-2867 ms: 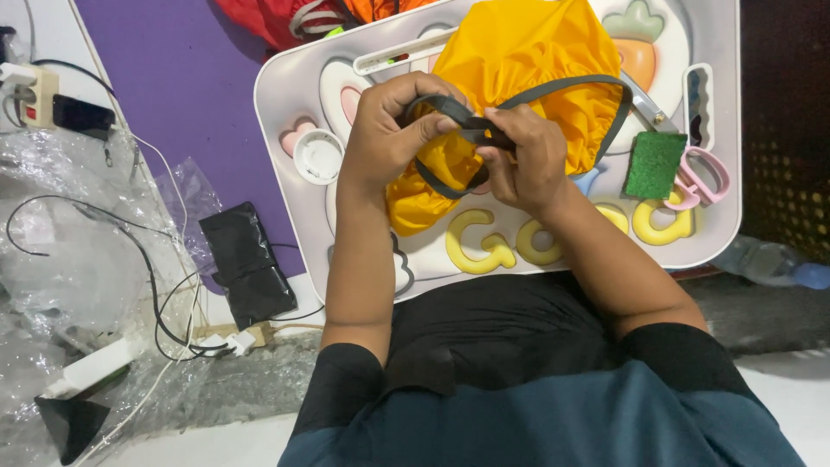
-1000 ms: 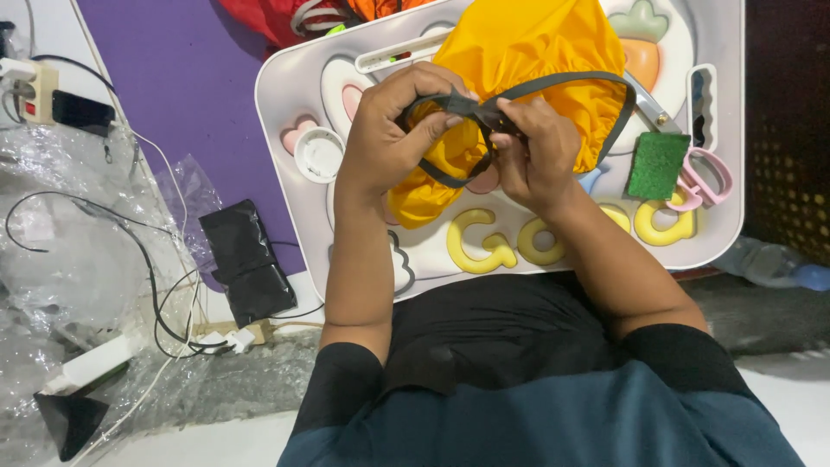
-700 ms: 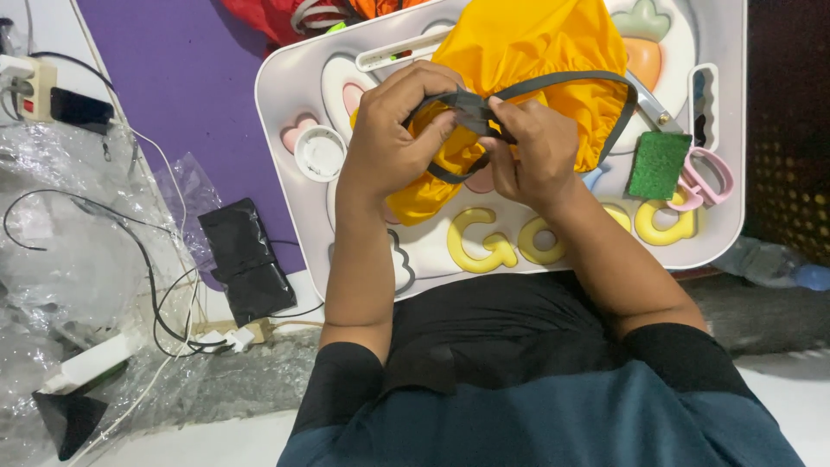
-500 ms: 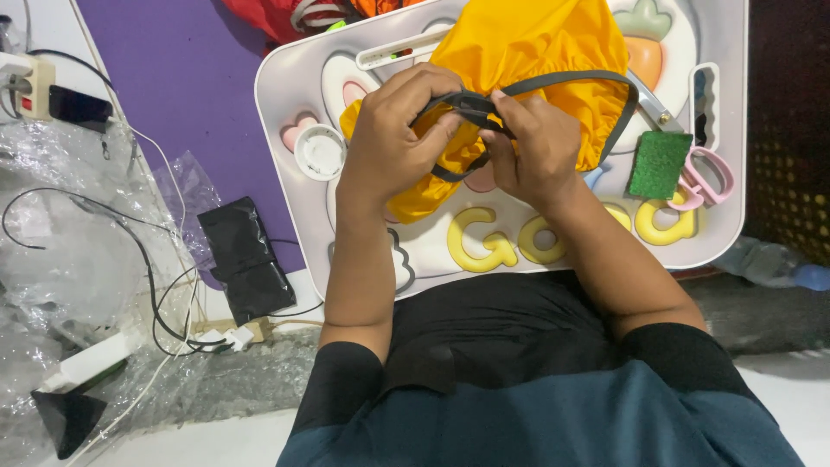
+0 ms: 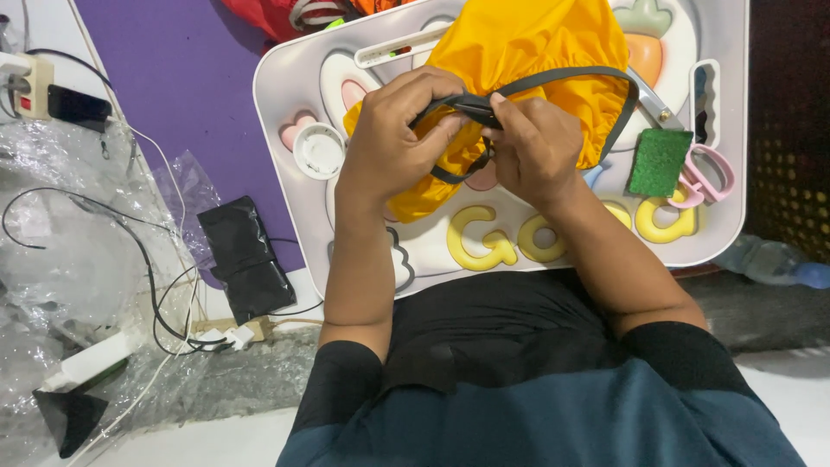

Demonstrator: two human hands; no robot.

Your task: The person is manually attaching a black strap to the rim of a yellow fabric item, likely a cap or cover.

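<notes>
A yellow-orange fabric cover [image 5: 527, 52] with a dark grey elastic band [image 5: 571, 78] along its edge lies bunched on a white lap tray [image 5: 726, 233]. My left hand [image 5: 389, 143] pinches a folded part of the band near the tray's middle. My right hand [image 5: 536, 147] grips the same band right beside it, fingertips touching those of the left hand. The band loops out to the right around the fabric. Part of the fabric is hidden under both hands.
On the tray lie a green sponge [image 5: 659, 162], pink scissors [image 5: 707, 175], a white round lid [image 5: 318, 150] and a white ruler-like stick [image 5: 402, 47]. A purple mat [image 5: 190, 95] lies left of the tray, with a black pouch [image 5: 245, 259], cables, a power strip [image 5: 26, 86] and clear plastic wrap [image 5: 60, 259].
Both hands have shifted slightly up the tray with the band. The loop hanging below the hands has been drawn in and bunched tighter between the fingers.
</notes>
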